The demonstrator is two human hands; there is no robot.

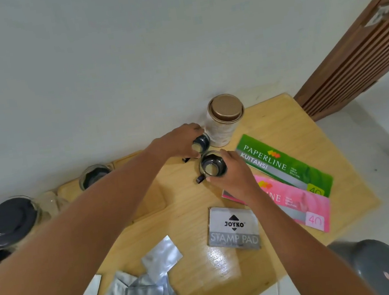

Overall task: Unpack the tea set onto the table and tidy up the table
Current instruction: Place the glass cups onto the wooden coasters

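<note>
Two small glass cups with dark handles stand near the far edge of the wooden table (287, 133). My left hand (182, 140) grips the far cup (201, 144), which sits right beside a white tin with a gold lid (225, 120). My right hand (233, 177) holds the near cup (212, 166) from its right side. A glass teapot with a dark lid (10, 225) stands at the far left, and a third dark-lined glass cup (94, 178) rests on a wooden tray (151, 204).
A green receipt book (289, 163) and a pink one (303, 206) lie to the right. A grey stamp pad box (233, 228) sits in front of them. Several silver foil pouches (144, 288) lie at the near left. A dark grey bin (378, 269) stands on the floor.
</note>
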